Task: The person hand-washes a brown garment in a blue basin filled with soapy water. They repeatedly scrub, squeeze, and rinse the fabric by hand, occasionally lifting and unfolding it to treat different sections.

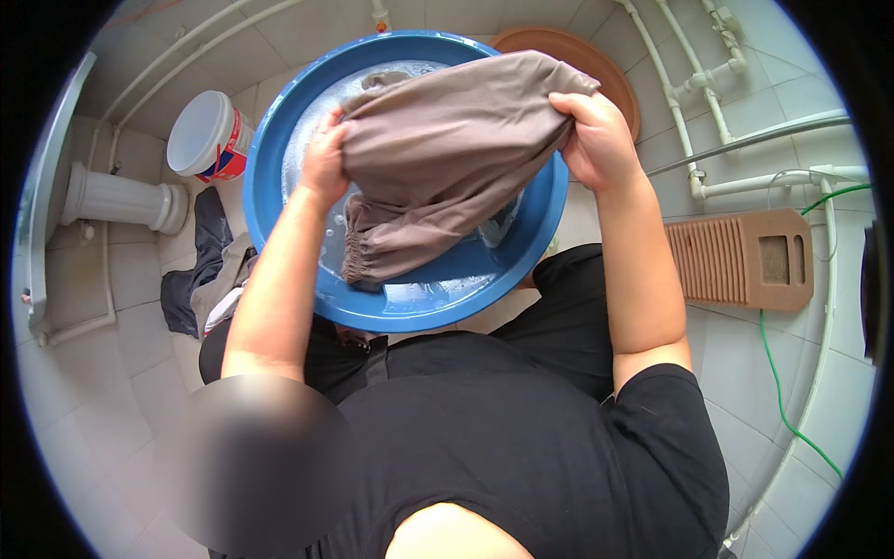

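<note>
Stretched between my hands is a wet grey-brown garment point(456, 130) with a gathered elastic edge at its lower left. Which kind of garment it is, I cannot tell. My left hand point(324, 158) grips its left side, the fingers mostly hidden behind the cloth. At the far right corner my right hand point(596, 140) pinches the fabric, thumb on top. Both hands are above a big blue basin point(265, 168) of sudsy water point(317, 102). The garment's lower part hangs over the basin, its gathered edge near the front inner wall.
Beyond the basin leans a brown round tub point(624, 98). A white bucket point(197, 135) stands at the left, near a pile of clothes point(209, 265) on the tiles. At the right are a brown washboard point(736, 259), white pipes point(684, 140) and a green hose point(773, 377).
</note>
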A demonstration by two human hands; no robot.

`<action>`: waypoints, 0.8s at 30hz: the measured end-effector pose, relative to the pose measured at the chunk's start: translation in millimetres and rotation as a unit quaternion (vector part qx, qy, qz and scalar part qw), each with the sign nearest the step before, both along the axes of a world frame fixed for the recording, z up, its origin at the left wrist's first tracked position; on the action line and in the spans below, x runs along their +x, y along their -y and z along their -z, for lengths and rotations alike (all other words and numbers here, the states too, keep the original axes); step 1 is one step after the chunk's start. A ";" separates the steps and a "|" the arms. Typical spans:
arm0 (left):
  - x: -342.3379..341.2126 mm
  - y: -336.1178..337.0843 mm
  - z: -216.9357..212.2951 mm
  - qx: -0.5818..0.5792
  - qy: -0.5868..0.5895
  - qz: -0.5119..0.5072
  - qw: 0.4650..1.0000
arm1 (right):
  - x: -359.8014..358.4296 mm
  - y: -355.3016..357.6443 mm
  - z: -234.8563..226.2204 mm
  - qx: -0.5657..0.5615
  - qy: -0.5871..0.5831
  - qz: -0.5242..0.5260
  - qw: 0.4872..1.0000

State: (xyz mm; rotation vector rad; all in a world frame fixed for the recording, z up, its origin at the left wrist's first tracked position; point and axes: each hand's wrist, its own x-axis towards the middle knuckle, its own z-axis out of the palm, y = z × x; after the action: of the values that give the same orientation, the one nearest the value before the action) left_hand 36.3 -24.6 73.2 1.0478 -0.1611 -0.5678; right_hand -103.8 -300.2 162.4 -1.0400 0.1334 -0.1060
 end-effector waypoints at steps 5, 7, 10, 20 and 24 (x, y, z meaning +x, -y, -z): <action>-3.7 -41.2 -66.1 0.001 0.089 -0.010 0.996 | 26.2 8.2 4.2 -0.213 -0.146 -0.018 0.966; -5.5 -50.0 -86.2 -0.002 0.118 -0.030 0.993 | 33.6 5.5 4.8 -0.153 -0.139 -0.028 0.978; -10.5 -55.7 -116.4 -0.005 0.191 -0.044 0.981 | 50.9 6.5 5.0 -0.119 -0.128 -0.012 0.985; -36.5 -80.2 -180.2 0.024 0.322 -0.152 0.934 | 68.7 -48.3 -133.1 -0.001 -0.071 -0.108 0.992; -47.1 -92.4 -199.9 0.019 0.350 -0.155 0.924 | 88.5 -16.0 -143.7 -0.096 0.031 -0.104 0.989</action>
State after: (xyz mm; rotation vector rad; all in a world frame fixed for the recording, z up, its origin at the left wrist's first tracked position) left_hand -10.8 67.9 273.1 1.2515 -0.6019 0.1130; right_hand -15.3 -284.2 306.1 -1.2361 -0.0427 0.0384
